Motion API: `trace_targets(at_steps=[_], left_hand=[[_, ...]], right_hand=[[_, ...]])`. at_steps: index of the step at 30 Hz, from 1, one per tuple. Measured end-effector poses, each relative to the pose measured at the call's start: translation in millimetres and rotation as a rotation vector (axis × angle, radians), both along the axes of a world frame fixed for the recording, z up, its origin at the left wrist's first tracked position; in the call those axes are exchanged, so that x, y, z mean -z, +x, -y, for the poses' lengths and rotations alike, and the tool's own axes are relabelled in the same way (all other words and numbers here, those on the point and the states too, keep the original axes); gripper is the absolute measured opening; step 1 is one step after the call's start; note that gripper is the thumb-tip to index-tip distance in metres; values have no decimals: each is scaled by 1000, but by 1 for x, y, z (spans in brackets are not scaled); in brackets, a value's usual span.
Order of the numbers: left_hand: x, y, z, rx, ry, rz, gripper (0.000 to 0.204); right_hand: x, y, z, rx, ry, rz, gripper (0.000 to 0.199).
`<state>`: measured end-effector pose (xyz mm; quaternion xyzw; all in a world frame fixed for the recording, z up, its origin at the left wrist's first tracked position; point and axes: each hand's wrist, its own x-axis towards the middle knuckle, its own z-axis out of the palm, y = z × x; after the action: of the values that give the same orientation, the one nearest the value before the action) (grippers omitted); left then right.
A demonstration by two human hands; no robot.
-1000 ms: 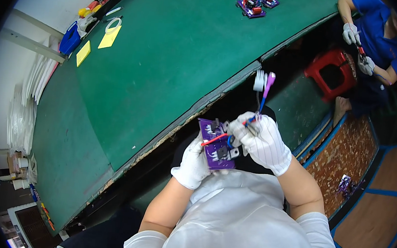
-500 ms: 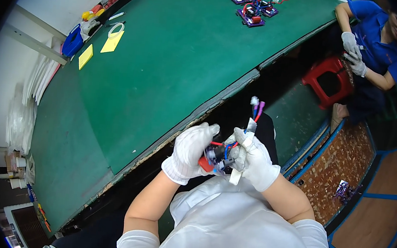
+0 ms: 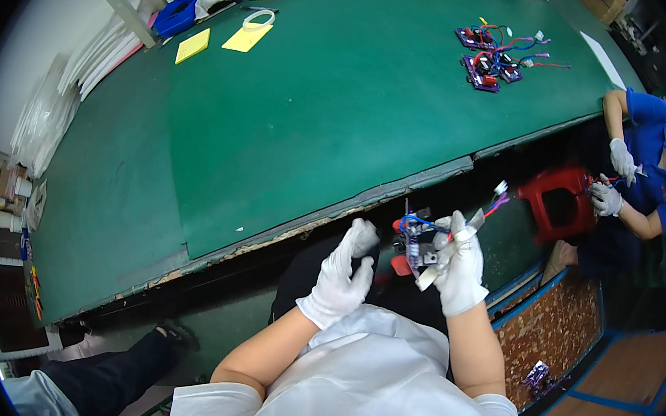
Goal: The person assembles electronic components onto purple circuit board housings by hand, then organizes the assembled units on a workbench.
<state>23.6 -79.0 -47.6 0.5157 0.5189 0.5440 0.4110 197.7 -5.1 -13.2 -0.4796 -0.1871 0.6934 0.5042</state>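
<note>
A white-gloved right hand [image 3: 462, 267] pinches a small wired circuit board [image 3: 419, 247] below the green desk [image 3: 294, 116] edge; the gloved left hand [image 3: 342, 277], fingers loosely curled and empty, hovers just beside it.

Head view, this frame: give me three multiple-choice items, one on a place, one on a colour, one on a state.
1. Where does the pile of purple circuit boards with coloured wires lie?
A. on the green table top, far side
B. on the red stool
C. in the blue bin

2. What colour are the two flat paper pads on the green table top?
A. white
B. yellow
C. red

3. Which gloved hand holds the small wired circuit board?
A. left hand
B. right hand
C. neither

Answers:
1 A: the pile rests on the green mat near the far edge.
2 B: both pads are yellow.
3 B: the right hand grips it; the left hand is apart from it, fingers open.
</note>
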Motion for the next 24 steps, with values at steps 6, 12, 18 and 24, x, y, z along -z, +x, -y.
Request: trace_targets(at_steps=[6,12,18,24], left_hand=[[4,-18,-23,-47,794,-524,89],[-7,-10,-46,-81,271,-209,58],[-11,-16,-42,323,-726,605,48],[28,-5,-29,289,-427,-46,65]], right_hand=[[-18,-36,37,-83,-331,-465,27],[-16,-29,37,-264,230,573,34],[-4,-13,7,-335,1384,1142,36],[7,-12,22,-519,534,916,21]])
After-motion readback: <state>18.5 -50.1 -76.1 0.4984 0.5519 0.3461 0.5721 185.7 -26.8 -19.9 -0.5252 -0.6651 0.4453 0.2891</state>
